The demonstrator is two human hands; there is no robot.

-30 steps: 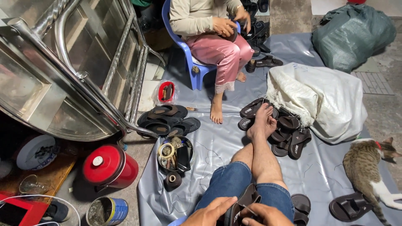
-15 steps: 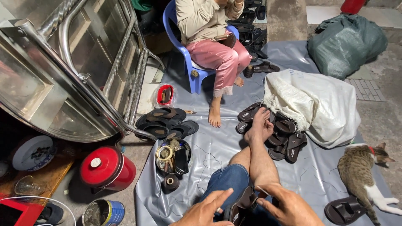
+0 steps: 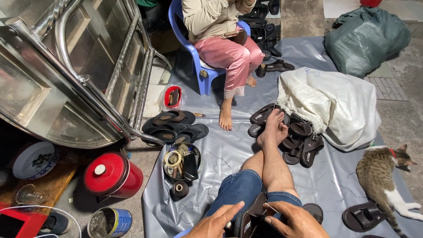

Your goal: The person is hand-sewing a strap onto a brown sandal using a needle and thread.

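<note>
Tarp (image 3: 229,154): grey sheet on the floor, under everything here.
White sack (image 3: 332,103): on tarp, beside sandal pile.
Dark sandal (image 3: 250,218): over the lap, at tarp's near edge.
Left hand (image 3: 216,222): fingers spread, touching the sandal.
Right hand (image 3: 294,220): gripping the sandal.

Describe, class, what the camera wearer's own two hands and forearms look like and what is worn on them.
Both are bare: the left hand and the right hand wear no gloves, and no rings, watch or bracelets show on the visible parts. No sleeves reach the wrists in the picture. The forearms are mostly cut off by the bottom edge, so anything worn higher up cannot be told.
</note>
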